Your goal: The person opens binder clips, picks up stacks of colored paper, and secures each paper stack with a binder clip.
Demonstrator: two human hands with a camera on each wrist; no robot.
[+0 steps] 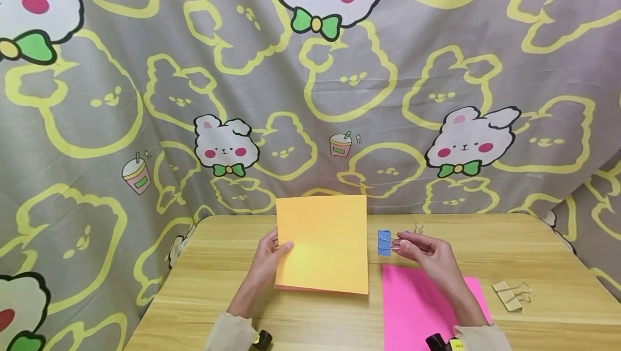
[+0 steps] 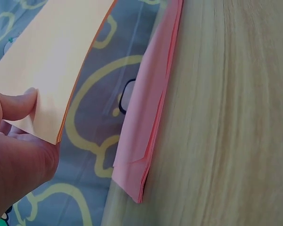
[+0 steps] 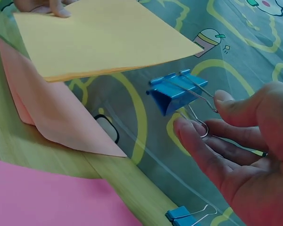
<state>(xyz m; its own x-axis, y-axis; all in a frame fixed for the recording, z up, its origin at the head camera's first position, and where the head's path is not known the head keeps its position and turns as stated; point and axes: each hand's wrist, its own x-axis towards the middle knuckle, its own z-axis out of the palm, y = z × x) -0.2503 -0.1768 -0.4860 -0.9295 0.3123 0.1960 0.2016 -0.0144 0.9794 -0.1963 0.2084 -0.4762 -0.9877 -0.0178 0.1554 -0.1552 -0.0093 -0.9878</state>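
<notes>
A stack of yellow sheets [image 1: 322, 243] is being held up above the counter [image 1: 204, 286] by the left hand [image 1: 268, 256], whose grip is pinching the side edge, the thumb being laid across the front face. A blue clip [image 1: 384, 243] is being pinched by its wire handles between thumb and fingers in the grip of the right hand [image 1: 429, 254]; the clip is being kept in the air, near the right edge of the yellow sheets but apart from them.

Beneath the yellow sheets, bent salmon sheets [image 2: 144, 113] are being supported by the counter; in the head view they are mostly being hidden. A pink sheet [image 1: 407, 308] is lying flat under the right forearm, and a tan clip [image 1: 508, 296] is being seen to its right. A second blue clip [image 3: 184, 216] is being partly hidden behind the right hand. The far edge is being backed by a patterned curtain [image 1: 291, 92].
</notes>
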